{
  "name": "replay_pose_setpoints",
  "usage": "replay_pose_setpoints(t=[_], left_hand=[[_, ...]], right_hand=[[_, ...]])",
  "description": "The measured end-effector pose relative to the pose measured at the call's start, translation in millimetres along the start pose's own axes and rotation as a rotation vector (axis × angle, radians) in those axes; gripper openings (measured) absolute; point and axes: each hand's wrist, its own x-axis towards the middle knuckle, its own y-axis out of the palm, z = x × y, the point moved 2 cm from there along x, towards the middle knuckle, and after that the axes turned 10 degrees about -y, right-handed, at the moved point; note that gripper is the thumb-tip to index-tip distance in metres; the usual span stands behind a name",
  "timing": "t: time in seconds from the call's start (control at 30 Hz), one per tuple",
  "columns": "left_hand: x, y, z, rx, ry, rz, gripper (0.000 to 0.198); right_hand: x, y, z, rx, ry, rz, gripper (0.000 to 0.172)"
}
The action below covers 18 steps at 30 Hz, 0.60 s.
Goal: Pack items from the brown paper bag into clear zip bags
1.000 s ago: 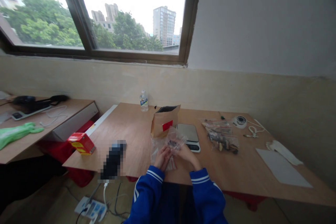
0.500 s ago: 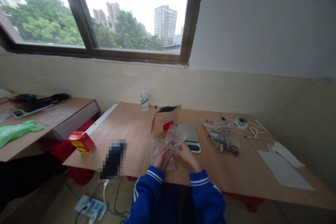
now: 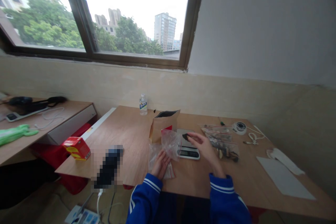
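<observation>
Right grip (image 3: 204,147) on indistinct dark piece (image 3: 185,136)

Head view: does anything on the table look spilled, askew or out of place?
One small dark scrap lies alone between the bottle and paper bag, apart from the bagged pieces; it looks stray, though too small to identify.

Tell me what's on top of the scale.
Over the scale, the right hand holds a small dark piece; I can't tell whether it touches. The hand covers part of the scale and hides whatever may be there; a clear bag overlaps the left edge.
</observation>
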Motion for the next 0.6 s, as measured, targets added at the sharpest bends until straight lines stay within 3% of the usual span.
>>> replay_pose_setpoints(t=[0.07,0.17,0.33,0.4,0.47,0.6], left_hand=[[-0.9,0.5,-0.3,0.002,-0.009,0.002,0.029],[-1.0,0.0,-0.6,0.000,-0.009,-0.012,0.031],[2.9,-3.1,1.1,-0.033,-0.022,0.003,0.036],[3.9,-4.0,1.9,-0.052,-0.036,0.006,0.037],[4.0,-4.2,2.1,-0.051,-0.041,0.014,0.038],[3.5,-3.1,1.5,-0.017,-0.019,0.024,0.035]], right_hand=[[28.2,-0.9,30.8,-0.066,-0.168,-0.044,0.032],[74.7,18.3,61.0,-0.152,-0.423,-0.073,0.028],[119.0,63.4,47.6,-0.406,-0.506,0.202,0.023],[117.5,67.0,38.8,-0.485,-0.539,0.142,0.025],[104.9,61.6,33.9,-0.477,-0.573,-0.012,0.029],[51.3,45.6,12.4,-0.340,-0.467,-0.196,0.033]])
